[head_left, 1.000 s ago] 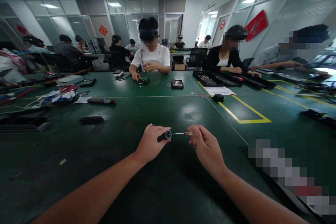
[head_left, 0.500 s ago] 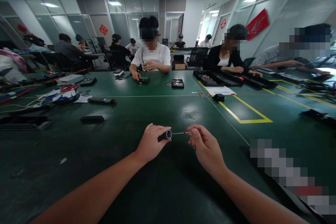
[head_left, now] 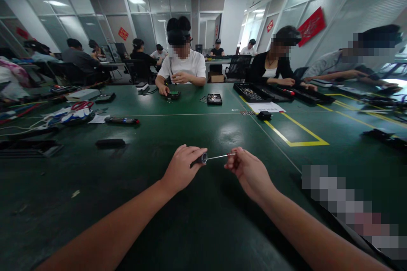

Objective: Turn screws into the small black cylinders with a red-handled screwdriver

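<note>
In the head view, my left hand (head_left: pixel 182 167) is closed around a dark cylindrical part (head_left: pixel 199 159) with a light ring at its round end, which faces right. Fingers and thumb of my right hand (head_left: pixel 249 170) pinch the reddish, see-through handle of a small screwdriver (head_left: pixel 218 156). Its thin metal shaft points left, and the tip meets or enters the cylinder's round end; exactly how deep I cannot tell. Both hands are above the green table (head_left: pixel 152 220).
Left lie a black bar-shaped piece (head_left: pixel 110 143), a pen-like electric screwdriver (head_left: pixel 122 120) and red-handled scissors (head_left: pixel 82 106). Ahead are an opened hard drive (head_left: pixel 214 99), a small black block (head_left: pixel 264 115) and black parts trays (head_left: pixel 251 94). A co-worker in a white shirt (head_left: pixel 182 65) sits opposite.
My right hand has risen slightly and turned, so the screwdriver now slopes up toward its handle. My left hand still holds the cylinder, its end tilted a little differently.
</note>
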